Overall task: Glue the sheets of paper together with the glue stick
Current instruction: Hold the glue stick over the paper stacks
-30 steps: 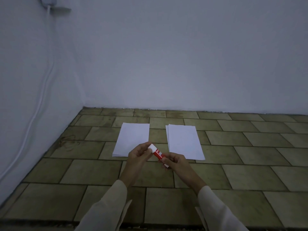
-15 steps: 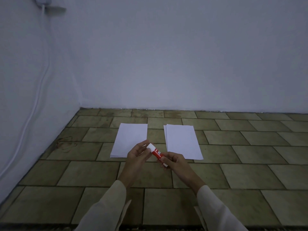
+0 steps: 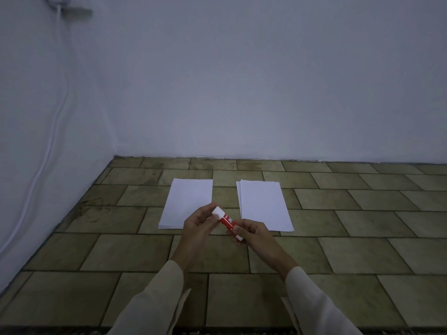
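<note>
A red glue stick (image 3: 227,221) with a white cap (image 3: 217,211) is held between both hands above the tiled floor. My left hand (image 3: 198,226) pinches the white cap end. My right hand (image 3: 254,235) grips the red body near its white base. The cap is still on the stick. Two stacks of white paper lie flat on the floor beyond my hands: the left stack (image 3: 188,199) and the right stack (image 3: 262,204), with a gap of bare tile between them.
The floor is olive-brown tile (image 3: 338,250). White walls meet in a corner at the back left. A white cable (image 3: 52,131) runs down the left wall from a fitting near the top.
Both hands and the glue stick stay in nearly the same place. The view has shifted slightly, and the hands sit a little higher against the paper stacks.
</note>
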